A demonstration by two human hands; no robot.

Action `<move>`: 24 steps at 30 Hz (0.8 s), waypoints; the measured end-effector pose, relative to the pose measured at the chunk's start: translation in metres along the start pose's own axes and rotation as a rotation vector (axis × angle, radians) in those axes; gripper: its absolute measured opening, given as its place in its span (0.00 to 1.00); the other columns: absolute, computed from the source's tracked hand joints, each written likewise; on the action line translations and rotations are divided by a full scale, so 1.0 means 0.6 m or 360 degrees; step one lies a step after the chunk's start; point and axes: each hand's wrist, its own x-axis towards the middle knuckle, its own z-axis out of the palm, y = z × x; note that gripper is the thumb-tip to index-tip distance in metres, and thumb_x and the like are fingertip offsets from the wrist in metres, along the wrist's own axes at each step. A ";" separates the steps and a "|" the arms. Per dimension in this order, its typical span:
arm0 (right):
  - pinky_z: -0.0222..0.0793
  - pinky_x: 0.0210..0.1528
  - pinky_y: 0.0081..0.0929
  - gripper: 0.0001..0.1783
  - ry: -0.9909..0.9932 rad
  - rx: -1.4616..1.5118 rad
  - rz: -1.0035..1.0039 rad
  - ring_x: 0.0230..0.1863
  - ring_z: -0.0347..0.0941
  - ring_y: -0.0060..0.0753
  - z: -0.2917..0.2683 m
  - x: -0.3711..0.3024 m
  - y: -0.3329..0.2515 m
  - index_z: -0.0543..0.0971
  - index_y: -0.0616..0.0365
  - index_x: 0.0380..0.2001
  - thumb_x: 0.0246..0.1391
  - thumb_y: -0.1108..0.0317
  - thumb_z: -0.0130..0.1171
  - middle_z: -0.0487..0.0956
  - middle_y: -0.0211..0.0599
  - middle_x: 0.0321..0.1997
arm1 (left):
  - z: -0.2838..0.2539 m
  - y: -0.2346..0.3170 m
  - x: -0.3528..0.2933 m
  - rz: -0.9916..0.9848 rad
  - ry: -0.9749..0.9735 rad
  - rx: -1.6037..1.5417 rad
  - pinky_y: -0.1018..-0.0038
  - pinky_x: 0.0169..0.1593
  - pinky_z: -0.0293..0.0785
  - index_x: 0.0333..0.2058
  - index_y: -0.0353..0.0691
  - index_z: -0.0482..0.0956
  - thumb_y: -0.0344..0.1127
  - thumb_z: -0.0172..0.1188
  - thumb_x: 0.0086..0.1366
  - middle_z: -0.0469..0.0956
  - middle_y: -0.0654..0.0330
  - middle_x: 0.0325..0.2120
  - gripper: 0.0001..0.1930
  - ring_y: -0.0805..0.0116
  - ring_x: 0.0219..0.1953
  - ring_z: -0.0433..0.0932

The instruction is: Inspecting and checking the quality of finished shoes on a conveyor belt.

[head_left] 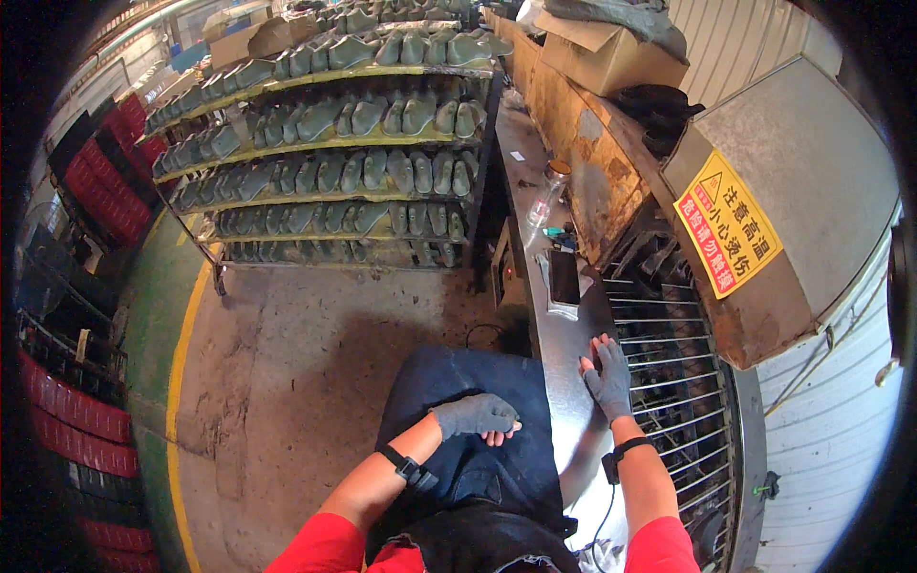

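Observation:
My left hand (476,417), in a grey fingerless glove, rests over my dark trousers (468,377). Its fingers curl into a loose fist, and no object shows in it. On the right, my right hand (608,379) wears a matching glove and lies at the inner edge of the metal bench (571,358), beside a row of metal bars (664,339). Its fingers are stretched and apart, holding nothing. Farther along the bench, a dark-screened phone (564,277) lies on something pale. Beyond it stands a clear bottle (544,202) with an orange-brown lid.
A wheeled rack (334,196) holds rows of grey-green shoe-shaped forms ahead. At right, a metal hood (812,162) carries a yellow-and-red warning sign (728,224). Behind the bench sits a cardboard box (611,57). Red crates (81,411) stack at far left, beyond a yellow floor line (181,382).

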 end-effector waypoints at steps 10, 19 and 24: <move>0.58 0.75 0.50 0.32 -0.0061 0.0017 0.0081 0.72 0.65 0.60 -0.003 0.002 -0.003 0.77 0.57 0.62 0.59 0.51 0.64 0.72 0.54 0.71 | 0.000 0.001 0.000 0.0011 0.0001 0.0022 0.76 0.30 0.76 0.34 0.41 0.82 0.54 0.58 0.74 0.85 0.60 0.25 0.20 0.72 0.25 0.83; 0.58 0.75 0.50 0.32 -0.0046 0.0012 0.0077 0.72 0.65 0.60 -0.002 0.001 -0.001 0.78 0.56 0.62 0.59 0.50 0.65 0.72 0.53 0.71 | 0.001 0.007 -0.002 -0.0001 0.0007 0.0022 0.76 0.30 0.76 0.34 0.41 0.82 0.53 0.58 0.74 0.85 0.60 0.26 0.20 0.72 0.25 0.83; 0.58 0.75 0.49 0.32 -0.0049 0.0002 0.0080 0.72 0.65 0.60 -0.001 0.001 0.000 0.77 0.55 0.63 0.59 0.50 0.65 0.72 0.53 0.71 | 0.000 0.008 -0.004 0.0008 -0.0001 0.0013 0.76 0.31 0.76 0.34 0.41 0.82 0.53 0.58 0.74 0.85 0.60 0.26 0.20 0.72 0.26 0.83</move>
